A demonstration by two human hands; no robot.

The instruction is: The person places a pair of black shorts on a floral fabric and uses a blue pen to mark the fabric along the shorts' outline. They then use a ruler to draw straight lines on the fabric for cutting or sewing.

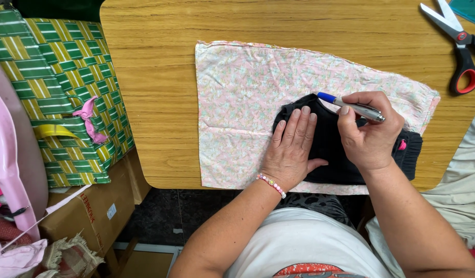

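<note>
Head cam, looks steeply down, close over wooden table (155, 103) edge.

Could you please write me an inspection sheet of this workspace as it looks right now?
Surface: wooden table, rounded corners.
Job's things: pink floral fabric spread flat; black garment on top of it; pen, blue tip at the garment's upper edge.
Clutter: scissors with red-and-black handles, far right.
Grippers: left hand flat on the garment; right hand holds the pen.
Cables: nothing seen.
Surroundings: green woven bag and cardboard box at left.
</note>
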